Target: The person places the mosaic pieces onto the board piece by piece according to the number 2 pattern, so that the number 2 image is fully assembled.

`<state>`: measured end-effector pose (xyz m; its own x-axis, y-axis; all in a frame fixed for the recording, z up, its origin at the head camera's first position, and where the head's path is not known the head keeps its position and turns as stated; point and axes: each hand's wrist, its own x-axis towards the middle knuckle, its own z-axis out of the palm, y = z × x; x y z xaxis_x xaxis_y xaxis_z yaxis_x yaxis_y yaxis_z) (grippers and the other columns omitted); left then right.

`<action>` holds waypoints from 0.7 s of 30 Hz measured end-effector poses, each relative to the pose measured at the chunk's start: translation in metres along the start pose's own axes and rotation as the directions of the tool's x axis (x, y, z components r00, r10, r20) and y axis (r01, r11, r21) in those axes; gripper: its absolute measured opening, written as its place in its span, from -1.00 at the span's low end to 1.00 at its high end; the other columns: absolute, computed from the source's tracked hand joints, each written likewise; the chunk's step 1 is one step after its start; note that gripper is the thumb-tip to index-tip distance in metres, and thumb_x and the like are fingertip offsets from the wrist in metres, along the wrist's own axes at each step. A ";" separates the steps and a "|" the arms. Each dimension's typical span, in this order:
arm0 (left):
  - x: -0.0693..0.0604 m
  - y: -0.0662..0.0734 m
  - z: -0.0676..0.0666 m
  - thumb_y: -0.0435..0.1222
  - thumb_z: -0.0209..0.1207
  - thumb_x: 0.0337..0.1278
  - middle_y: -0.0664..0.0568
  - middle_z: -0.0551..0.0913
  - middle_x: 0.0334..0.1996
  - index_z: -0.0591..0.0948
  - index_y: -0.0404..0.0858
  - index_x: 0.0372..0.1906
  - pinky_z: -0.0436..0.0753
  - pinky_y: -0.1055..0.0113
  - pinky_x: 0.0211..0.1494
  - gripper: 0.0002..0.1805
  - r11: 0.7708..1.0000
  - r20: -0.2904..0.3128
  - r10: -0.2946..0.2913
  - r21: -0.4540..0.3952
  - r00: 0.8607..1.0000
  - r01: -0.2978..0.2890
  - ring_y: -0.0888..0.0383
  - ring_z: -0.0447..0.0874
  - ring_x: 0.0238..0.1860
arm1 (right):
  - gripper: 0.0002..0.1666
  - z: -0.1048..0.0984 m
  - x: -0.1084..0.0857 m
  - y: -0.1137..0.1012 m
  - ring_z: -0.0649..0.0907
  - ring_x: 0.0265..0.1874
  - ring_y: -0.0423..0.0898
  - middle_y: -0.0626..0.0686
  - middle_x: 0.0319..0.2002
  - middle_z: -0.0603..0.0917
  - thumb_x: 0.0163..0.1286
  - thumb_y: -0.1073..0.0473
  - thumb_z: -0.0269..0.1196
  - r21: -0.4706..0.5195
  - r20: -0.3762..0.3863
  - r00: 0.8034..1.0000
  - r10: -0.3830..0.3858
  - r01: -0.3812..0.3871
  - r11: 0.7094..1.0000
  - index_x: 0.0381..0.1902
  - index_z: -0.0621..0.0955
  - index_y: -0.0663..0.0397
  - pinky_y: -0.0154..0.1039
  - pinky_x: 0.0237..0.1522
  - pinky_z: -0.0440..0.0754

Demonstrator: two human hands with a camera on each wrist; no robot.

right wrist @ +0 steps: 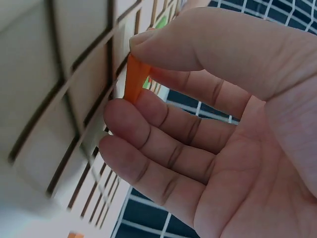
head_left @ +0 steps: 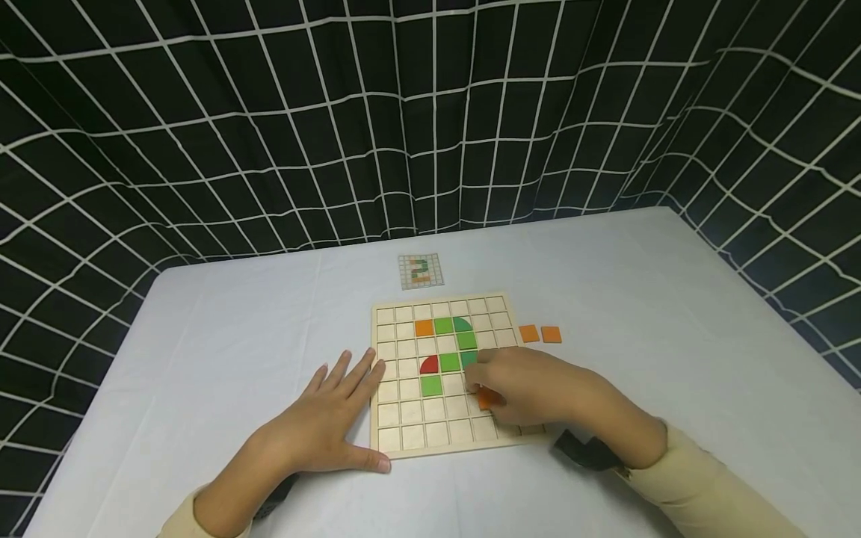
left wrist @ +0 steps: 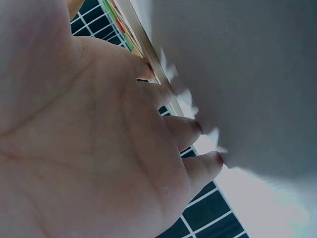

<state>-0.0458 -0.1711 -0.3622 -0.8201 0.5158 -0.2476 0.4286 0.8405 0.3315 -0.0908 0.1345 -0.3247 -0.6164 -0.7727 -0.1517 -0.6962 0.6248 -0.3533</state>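
A wooden grid board [head_left: 397,433] lies on the table with orange, green and red tiles set in its squares. My right hand [head_left: 531,385] is over the board's right half and pinches an orange square tile [right wrist: 134,79] between thumb and fingers, close to the grid surface. My left hand [head_left: 323,426] lies with spread, straight fingers at the board's left edge, its fingertips touching that edge. On the board, a red quarter-circle tile [head_left: 429,365] sits beside a green square tile [head_left: 449,362], with another green square tile [head_left: 432,385] below it. The right hand partly hides a dark green tile [head_left: 468,359].
Two loose orange square tiles [head_left: 529,333] lie on the white table [head_left: 639,299] just right of the board. Behind the board is a small pattern card [head_left: 421,270] with a printed grid figure. A black curtain with white grid lines [head_left: 430,127] hangs around the table.
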 end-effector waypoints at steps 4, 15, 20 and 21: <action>0.000 0.000 0.000 0.50 0.24 -0.21 -0.08 -0.15 0.61 0.04 -0.20 0.62 -0.12 -0.27 0.49 0.37 1.000 0.002 0.000 0.002 1.000 0.000 -0.24 -0.29 0.57 | -0.72 0.002 0.008 -0.011 0.42 -0.51 -0.20 -0.19 -0.49 0.40 0.05 0.37 0.36 -0.029 0.016 0.999 -0.035 0.036 0.999 -0.28 0.62 -0.04 -0.32 -0.45 0.42; -0.002 -0.001 -0.001 0.53 0.19 -0.18 -0.06 -0.17 0.61 0.01 -0.19 0.62 -0.11 -0.26 0.49 0.37 1.000 0.007 0.008 0.006 1.000 -0.008 -0.22 -0.30 0.57 | -0.77 0.015 0.030 -0.036 0.37 -0.58 -0.24 -0.19 -0.56 0.34 0.15 0.35 0.40 -0.137 0.003 0.990 -0.141 0.141 0.981 -0.41 0.55 -0.03 -0.39 -0.54 0.38; -0.002 -0.001 -0.001 0.54 0.17 -0.19 -0.05 -0.18 0.62 0.01 -0.18 0.62 -0.11 -0.26 0.49 0.37 1.000 0.010 0.007 0.008 1.000 -0.007 -0.22 -0.30 0.57 | -0.79 0.018 0.035 -0.042 0.37 -0.59 -0.25 -0.19 -0.56 0.34 0.16 0.35 0.39 -0.156 0.005 0.986 -0.164 0.163 0.974 -0.41 0.57 -0.02 -0.42 -0.57 0.36; -0.002 -0.001 -0.001 0.54 0.17 -0.19 -0.05 -0.18 0.62 0.01 -0.19 0.62 -0.11 -0.27 0.49 0.37 1.000 0.010 0.007 0.009 1.000 -0.007 -0.22 -0.30 0.57 | -0.79 0.018 0.036 -0.042 0.37 -0.59 -0.25 -0.19 -0.56 0.34 0.15 0.36 0.39 -0.154 0.006 0.986 -0.165 0.164 0.974 -0.40 0.59 -0.02 -0.42 -0.57 0.37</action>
<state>-0.0453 -0.1728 -0.3615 -0.8134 0.5230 -0.2546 0.4374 0.8385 0.3251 -0.0766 0.0781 -0.3322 -0.4905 -0.8660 -0.0969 -0.8363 0.4991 -0.2268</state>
